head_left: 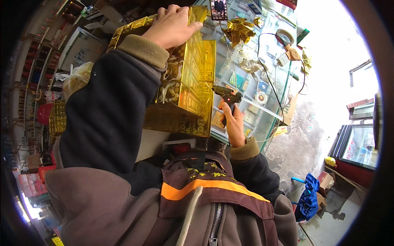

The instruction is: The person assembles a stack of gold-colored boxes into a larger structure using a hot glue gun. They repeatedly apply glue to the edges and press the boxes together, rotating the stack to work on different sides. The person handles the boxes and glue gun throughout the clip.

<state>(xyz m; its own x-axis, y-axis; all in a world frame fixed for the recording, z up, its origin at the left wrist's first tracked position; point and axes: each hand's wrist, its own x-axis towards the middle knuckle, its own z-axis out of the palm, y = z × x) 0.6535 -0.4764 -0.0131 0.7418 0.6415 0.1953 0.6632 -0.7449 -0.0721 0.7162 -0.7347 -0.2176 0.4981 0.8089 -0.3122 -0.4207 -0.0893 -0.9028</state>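
A large box-like structure of shiny gold cardboard (pixel 191 78) with embossed patterns stands in front of me, on the left of the glass counter. My left hand (pixel 172 25) reaches over its upper part, fingers bent over the far side and thumb against the near face. Pale strands, like dried glue, show on its inner side. In my right hand (pixel 234 123) is a black hot glue gun (pixel 230 97) with a small red light. Its nozzle points left, at the edge of a gold panel; whether it touches is hard to tell.
Beneath the work lies a glass display counter (pixel 256 106) with small packets inside. On it are crumpled gold foil (pixel 239 32), a tape roll (pixel 284 37), a power strip (pixel 292 53) with black cords, and a phone (pixel 218 10). A blue umbrella (pixel 308 199) is at lower right.
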